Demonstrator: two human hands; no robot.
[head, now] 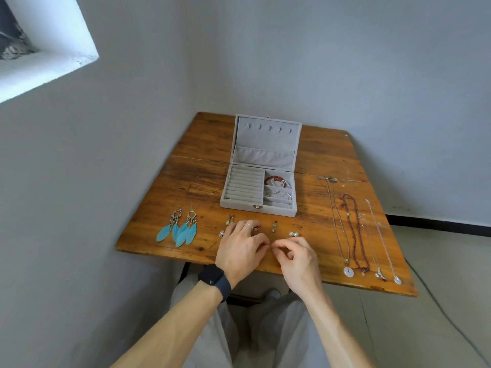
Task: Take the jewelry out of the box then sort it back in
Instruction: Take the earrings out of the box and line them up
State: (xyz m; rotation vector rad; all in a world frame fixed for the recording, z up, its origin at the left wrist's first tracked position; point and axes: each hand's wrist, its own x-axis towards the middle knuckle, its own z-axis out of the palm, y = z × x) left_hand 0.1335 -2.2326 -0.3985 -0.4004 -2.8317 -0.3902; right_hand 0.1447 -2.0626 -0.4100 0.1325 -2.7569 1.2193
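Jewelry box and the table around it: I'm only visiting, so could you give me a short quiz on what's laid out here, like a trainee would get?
1. True or false: the lid of the jewelry box is closed.
2. Where do the necklaces lie?
A) inside the box
B) stretched out on the table, right of the box
C) hung on the hooks in the lid
3. Fill in the blank: the feather earrings left of the hands are ____ in colour.

Key: 1 false, the lid stands open; 2 B; 3 blue.
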